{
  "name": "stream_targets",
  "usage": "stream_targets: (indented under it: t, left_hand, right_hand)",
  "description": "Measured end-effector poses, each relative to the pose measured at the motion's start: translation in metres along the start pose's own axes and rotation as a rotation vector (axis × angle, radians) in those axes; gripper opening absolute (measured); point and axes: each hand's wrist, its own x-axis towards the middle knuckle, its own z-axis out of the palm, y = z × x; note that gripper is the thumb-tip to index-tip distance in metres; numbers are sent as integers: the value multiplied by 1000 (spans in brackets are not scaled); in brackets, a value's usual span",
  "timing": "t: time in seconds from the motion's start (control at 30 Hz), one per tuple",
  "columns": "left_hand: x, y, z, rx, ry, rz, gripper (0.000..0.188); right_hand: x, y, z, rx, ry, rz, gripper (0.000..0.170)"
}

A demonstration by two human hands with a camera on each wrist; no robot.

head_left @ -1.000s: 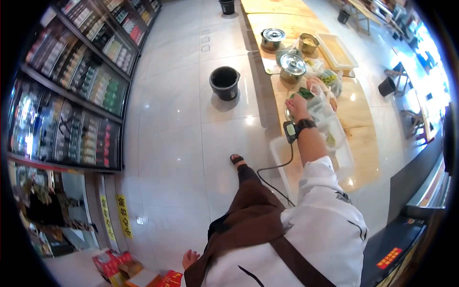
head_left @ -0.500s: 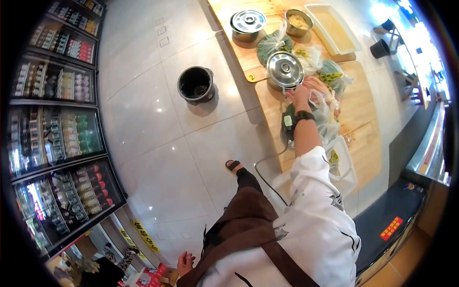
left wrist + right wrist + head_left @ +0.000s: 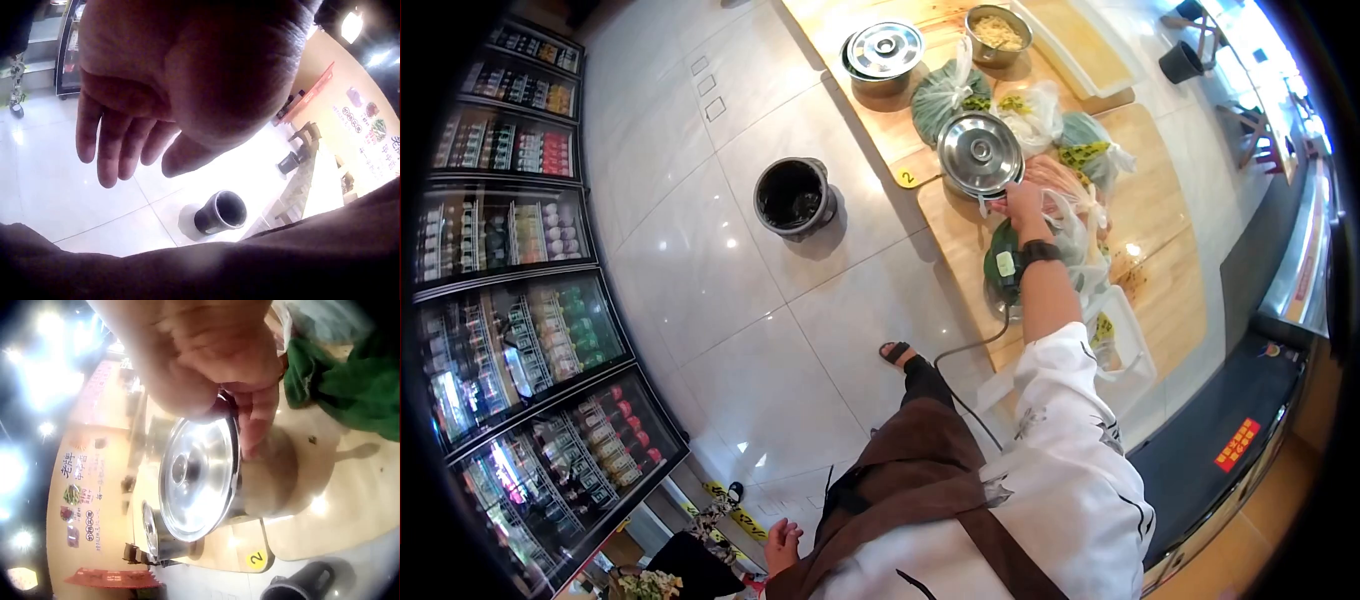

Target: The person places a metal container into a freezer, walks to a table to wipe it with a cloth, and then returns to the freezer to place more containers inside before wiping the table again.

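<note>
My right hand (image 3: 1022,208) grips the near edge of a lidded steel pot (image 3: 980,150) on the wooden table. In the right wrist view its fingers curl over the rim beside the shiny lid (image 3: 200,481); the thumb's hold is partly hidden. A green cloth (image 3: 350,387) lies close by that hand. Clear plastic bags (image 3: 1080,225), one with pinkish contents, sit just right of the wrist. My left hand (image 3: 782,545) hangs at my side, holding nothing. Its fingers look loose and slightly bent in the left wrist view.
Another lidded pot (image 3: 884,52), a steel bowl of yellowish food (image 3: 998,36) and a tied green bag (image 3: 948,105) stand farther along. A white tub (image 3: 1135,345) is near my forearm. On the floor stands a black bucket (image 3: 793,198); drinks fridges (image 3: 530,345) line the left.
My right hand has moved forward from beside the green cloth to the lidded pot's near edge and now grips it. The left hand still hangs. The head view has shifted toward the table.
</note>
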Motion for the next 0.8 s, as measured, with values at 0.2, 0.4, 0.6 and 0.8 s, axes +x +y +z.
stream_targets:
  t: [0.2,0.4,0.6,0.8]
  left_hand:
    - [7,21,-6,52,8,0,36]
    - [14,36,-19,48,79,74,34]
    - [26,50,-21,-47,48,196,35]
    - [39,78,2,-273,-42,217,46]
  right_hand:
    - [-5,15,4,-344,189,-188,19]
    - [1,42,-17,-639,370,-287,32]
    - [-83,13,-2,-910,333,-673,30]
    - [-176,-4,35,-1020,7,-696,27]
